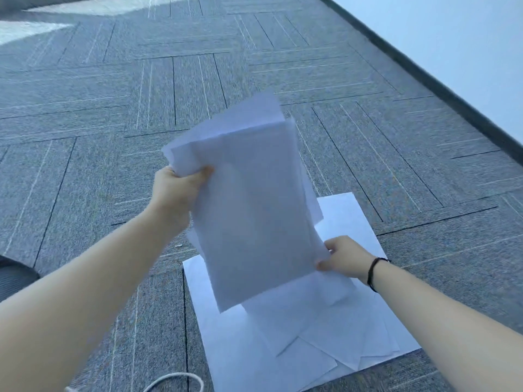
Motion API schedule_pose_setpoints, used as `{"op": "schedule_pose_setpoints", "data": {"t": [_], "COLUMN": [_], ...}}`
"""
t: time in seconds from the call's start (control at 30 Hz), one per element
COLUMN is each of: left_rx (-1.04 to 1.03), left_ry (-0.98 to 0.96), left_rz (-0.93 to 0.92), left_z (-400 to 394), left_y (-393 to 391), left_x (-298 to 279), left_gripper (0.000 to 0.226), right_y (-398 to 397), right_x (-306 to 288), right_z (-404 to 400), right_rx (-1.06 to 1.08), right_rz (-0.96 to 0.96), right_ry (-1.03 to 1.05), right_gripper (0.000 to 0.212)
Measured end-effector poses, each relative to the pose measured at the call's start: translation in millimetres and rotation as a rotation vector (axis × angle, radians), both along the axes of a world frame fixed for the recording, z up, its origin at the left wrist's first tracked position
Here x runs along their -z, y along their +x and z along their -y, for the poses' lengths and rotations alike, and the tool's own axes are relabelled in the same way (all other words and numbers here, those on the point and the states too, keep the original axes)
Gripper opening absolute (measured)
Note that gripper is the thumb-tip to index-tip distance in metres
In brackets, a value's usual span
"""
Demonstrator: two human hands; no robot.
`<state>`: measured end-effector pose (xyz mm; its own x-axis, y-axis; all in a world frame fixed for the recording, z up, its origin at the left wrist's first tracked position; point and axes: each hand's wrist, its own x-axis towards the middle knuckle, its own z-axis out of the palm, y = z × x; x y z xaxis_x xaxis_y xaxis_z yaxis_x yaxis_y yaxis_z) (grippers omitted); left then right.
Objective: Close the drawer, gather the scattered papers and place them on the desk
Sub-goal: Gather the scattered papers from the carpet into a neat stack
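Note:
I hold a loose stack of white papers (249, 199) in the air above the carpet. My left hand (177, 193) pinches the stack's upper left corner, thumb on top. My right hand (343, 257), with a dark band on its wrist, grips the stack's lower right edge. The sheets in the stack are uneven and fan out at the top. Below the stack, more white papers (317, 335) lie overlapping on the floor, partly hidden by the held stack. No drawer or desk is in view.
Grey carpet tiles (113, 123) cover the floor all around. A white wall with a dark skirting board (424, 80) runs along the right. A white cord (175, 381) lies at the bottom edge, and a dark object (14, 275) sits at the left edge.

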<state>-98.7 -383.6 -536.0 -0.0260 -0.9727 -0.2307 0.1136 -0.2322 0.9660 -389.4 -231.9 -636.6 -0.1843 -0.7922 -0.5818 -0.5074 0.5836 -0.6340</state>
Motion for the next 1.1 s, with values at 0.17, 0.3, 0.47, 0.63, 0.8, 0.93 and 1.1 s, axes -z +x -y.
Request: {"op": "schedule_pose_setpoints", "data": {"t": [0.17, 0.3, 0.47, 0.63, 0.8, 0.93, 1.1], "left_rx": [-0.031, 0.016, 0.189, 0.128, 0.043, 0.111, 0.128], "left_ry": [0.345, 0.53, 0.626, 0.674, 0.678, 0.641, 0.618], "left_rz": [-0.02, 0.046, 0.145, 0.131, 0.061, 0.099, 0.059], "left_z": [21, 17, -15, -43, -48, -50, -64], "left_y": [35, 61, 73, 51, 40, 49, 45], "left_x": [33, 55, 75, 101, 110, 111, 112], "left_gripper": [0.023, 0.031, 0.034, 0.034, 0.046, 0.085, 0.039], "right_y": [-20, -39, -57, -3, 57, 50, 39], "right_x": [-12, -24, -27, -9, 1, -4, 1], "right_z": [-4, 1, 7, -6, -18, -4, 3], "right_rx": [0.203, 0.37, 0.58, 0.287, 0.104, 0.118, 0.22], "right_rz": [0.283, 0.421, 0.456, 0.445, 0.468, 0.317, 0.239], "right_ry": [0.037, -0.067, -0.177, 0.001, 0.164, 0.11, 0.069], "right_gripper": [0.004, 0.009, 0.011, 0.013, 0.01, 0.025, 0.021]}}
